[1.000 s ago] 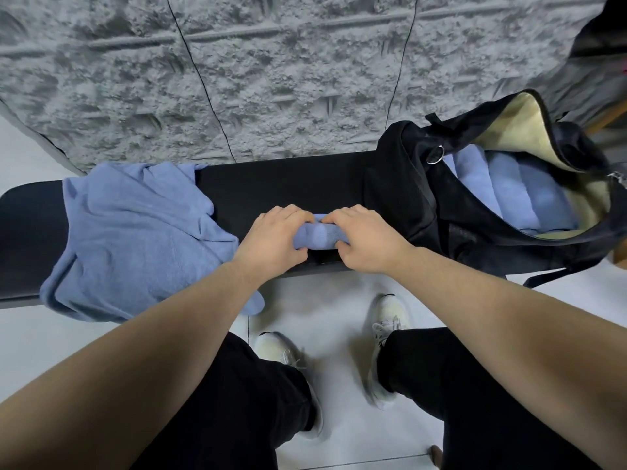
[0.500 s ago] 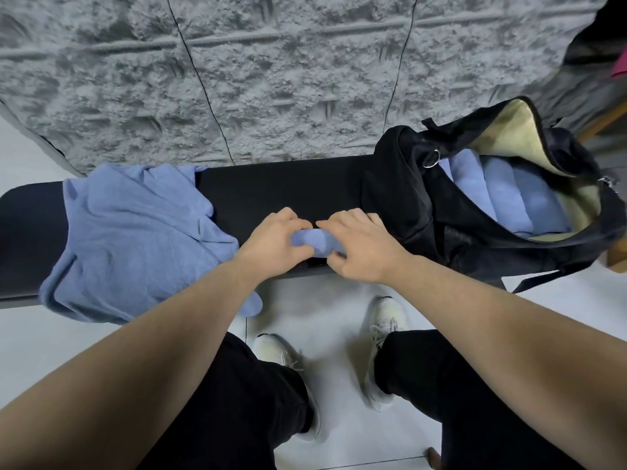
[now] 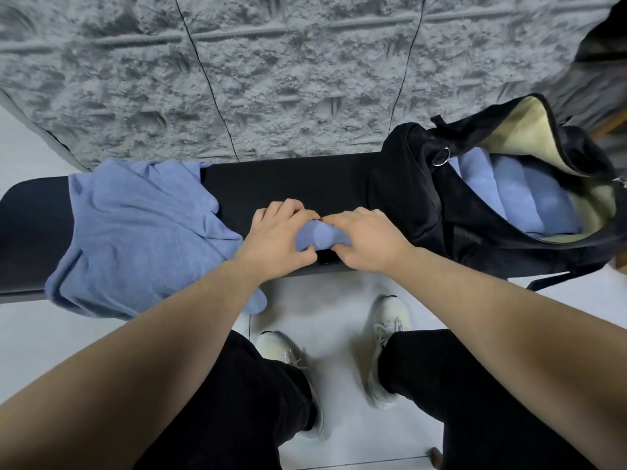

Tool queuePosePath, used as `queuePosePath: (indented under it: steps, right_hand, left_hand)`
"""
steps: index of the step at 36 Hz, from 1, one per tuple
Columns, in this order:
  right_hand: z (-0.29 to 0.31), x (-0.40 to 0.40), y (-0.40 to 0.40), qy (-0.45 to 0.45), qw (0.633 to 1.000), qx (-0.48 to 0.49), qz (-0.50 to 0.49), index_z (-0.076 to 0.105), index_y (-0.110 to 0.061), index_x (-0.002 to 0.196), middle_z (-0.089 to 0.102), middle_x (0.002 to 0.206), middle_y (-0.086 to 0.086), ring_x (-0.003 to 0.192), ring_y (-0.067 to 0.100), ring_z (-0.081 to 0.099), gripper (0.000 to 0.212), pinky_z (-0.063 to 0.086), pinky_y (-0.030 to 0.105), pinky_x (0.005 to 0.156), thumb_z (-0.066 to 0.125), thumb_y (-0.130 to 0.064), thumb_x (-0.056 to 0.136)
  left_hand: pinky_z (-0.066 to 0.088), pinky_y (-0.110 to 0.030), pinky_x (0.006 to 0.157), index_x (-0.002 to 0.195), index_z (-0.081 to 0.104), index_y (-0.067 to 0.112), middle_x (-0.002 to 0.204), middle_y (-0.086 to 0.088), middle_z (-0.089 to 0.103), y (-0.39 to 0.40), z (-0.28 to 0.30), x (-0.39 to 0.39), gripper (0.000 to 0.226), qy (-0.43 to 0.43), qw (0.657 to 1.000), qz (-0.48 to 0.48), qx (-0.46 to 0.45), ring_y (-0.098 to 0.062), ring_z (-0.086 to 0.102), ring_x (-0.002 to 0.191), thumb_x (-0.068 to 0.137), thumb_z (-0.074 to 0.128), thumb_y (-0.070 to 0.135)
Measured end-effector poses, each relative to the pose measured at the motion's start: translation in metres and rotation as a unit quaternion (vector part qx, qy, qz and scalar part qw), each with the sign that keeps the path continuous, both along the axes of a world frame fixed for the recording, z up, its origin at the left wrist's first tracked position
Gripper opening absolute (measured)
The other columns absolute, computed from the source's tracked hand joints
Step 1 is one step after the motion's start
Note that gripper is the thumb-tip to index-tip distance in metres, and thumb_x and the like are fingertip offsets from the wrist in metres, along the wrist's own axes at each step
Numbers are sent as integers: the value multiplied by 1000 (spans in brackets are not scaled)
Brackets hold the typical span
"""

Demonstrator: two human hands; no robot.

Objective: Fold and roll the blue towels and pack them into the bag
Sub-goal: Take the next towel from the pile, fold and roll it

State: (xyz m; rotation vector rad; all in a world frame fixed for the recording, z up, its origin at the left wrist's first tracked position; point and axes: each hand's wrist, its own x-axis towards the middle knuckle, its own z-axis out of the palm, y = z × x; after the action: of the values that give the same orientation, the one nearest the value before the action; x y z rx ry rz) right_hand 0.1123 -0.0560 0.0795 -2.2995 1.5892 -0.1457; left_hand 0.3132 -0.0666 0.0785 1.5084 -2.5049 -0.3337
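A small rolled blue towel [image 3: 319, 236] lies at the front edge of the black bench [image 3: 291, 179]. My left hand [image 3: 276, 234] grips its left end with curled fingers. My right hand [image 3: 368, 237] grips its right end, fingertips meeting the left hand's over the roll. A loose pile of blue towels [image 3: 135, 232] sits to the left on the bench, partly hanging over the edge. The open black bag [image 3: 424, 198] stands to the right, with several rolled blue towels [image 3: 509, 195] side by side inside it.
A rough grey wall [image 3: 271, 79] rises right behind the bench. My legs and white shoes [image 3: 390, 330] stand on the pale floor below the bench edge. The bag's cream lining [image 3: 519, 127] faces up, and a strap [image 3: 546, 281] hangs off the bench.
Both hands have rolled the towel a little farther from the bench edge and drawn closer, so their fingertips now meet over it. The towel bundle looks tighter and more bunched.
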Motion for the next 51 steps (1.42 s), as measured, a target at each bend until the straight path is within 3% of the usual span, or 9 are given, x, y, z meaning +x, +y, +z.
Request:
queuePosePath:
  steps: [5, 10, 15, 19, 27, 37, 41, 46, 51]
  right_hand:
    - [0, 0, -5, 7, 1000, 9, 3, 52, -37, 126, 62, 108, -12, 104, 19, 50, 39, 35, 34, 87, 50, -29, 88]
    - [0, -3, -4, 30, 999, -9, 9, 38, -32, 145, 55, 127, -10, 116, 20, 46, 57, 33, 37, 97, 53, -39, 90]
    - [-4, -6, -4, 43, 996, -68, 26, 44, -31, 132, 47, 128, -10, 113, 18, 45, 59, 36, 37, 93, 65, -36, 78]
    - [-5, -7, -7, 56, 995, -87, 10, 48, -30, 132, 50, 124, -7, 110, 21, 45, 55, 35, 34, 87, 64, -26, 80]
    - [-3, -7, -14, 4, 1000, -2, -16, 46, -32, 138, 58, 118, -6, 107, 21, 51, 54, 42, 34, 88, 59, -26, 85]
    - [-4, 1, -7, -11, 997, 4, -74, 47, -27, 132, 59, 113, -2, 88, 24, 61, 51, 49, 34, 72, 61, -34, 83]
    - [1, 6, -1, -28, 996, -5, -88, 43, -26, 130, 52, 114, -3, 80, 26, 60, 50, 50, 37, 69, 61, -35, 84]
    - [10, 11, 4, -34, 995, -3, -90, 42, -25, 129, 47, 112, -2, 78, 25, 59, 50, 48, 36, 65, 61, -34, 84]
    - [26, 16, 8, -63, 992, 1, -111, 42, -24, 129, 45, 111, -2, 80, 27, 59, 54, 48, 36, 65, 64, -35, 82]
  left_hand:
    - [20, -29, 89, 127, 54, 30, 120, 8, 46, 1, -3, 3, 58, -41, 999, -2, -25, -17, 41, 110, 71, 71, 31]
    - [17, -29, 85, 111, 65, 36, 113, 5, 45, -2, 0, -5, 41, -53, 996, 50, -59, -20, 41, 103, 71, 69, 27]
    - [19, -30, 78, 101, 64, 37, 102, 7, 31, -3, 2, -11, 26, -78, 992, 81, -52, -16, 28, 90, 75, 62, 36]
    - [23, -30, 77, 108, 62, 40, 102, 7, 29, -6, -1, -13, 30, -75, 992, 92, -35, -17, 31, 89, 78, 59, 39]
    - [34, -34, 83, 136, 51, 31, 118, -1, 41, -7, -7, -13, 56, -71, 992, 92, -50, -23, 40, 100, 82, 60, 40]
    - [41, -37, 76, 126, 59, 27, 117, -5, 48, -2, -7, -10, 49, -16, 991, 112, -77, -27, 45, 97, 78, 65, 22]
    - [49, -36, 65, 141, 46, 32, 111, -5, 39, 2, -1, -14, 54, 47, 988, 146, 18, -22, 49, 85, 90, 57, 16]
    - [39, -18, 56, 144, 38, 38, 112, 0, 37, 5, 2, -23, 56, 168, 954, 208, 136, -12, 50, 67, 94, 50, 17]
    - [57, -28, 75, 139, 41, 40, 124, -3, 31, 9, 26, -40, 45, 384, 838, 291, 255, -15, 61, 87, 97, 46, 24]
